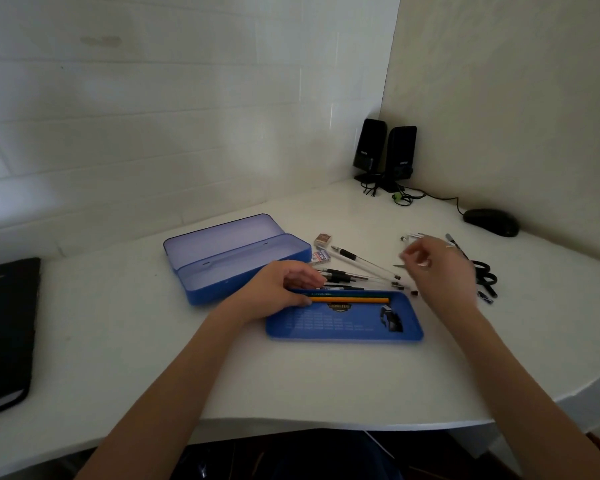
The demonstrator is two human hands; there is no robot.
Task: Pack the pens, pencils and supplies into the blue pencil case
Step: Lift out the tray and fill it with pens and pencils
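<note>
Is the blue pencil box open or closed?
Open. The blue pencil case has its lid tipped back against the base, and its pale inside shows, with nothing in it.

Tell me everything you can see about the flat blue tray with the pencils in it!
The blue tray is a shallow, rounded rectangle, seemingly metal or plastic, lying flat on the white desk in front of the open blue pencil case. Its floor carries faint rows of print, a small badge, and a dark car-like picture near its right end. An orange pencil and a green pencil lie along its far edge. The left hand rests at its left end, touching the orange pencil.
</note>
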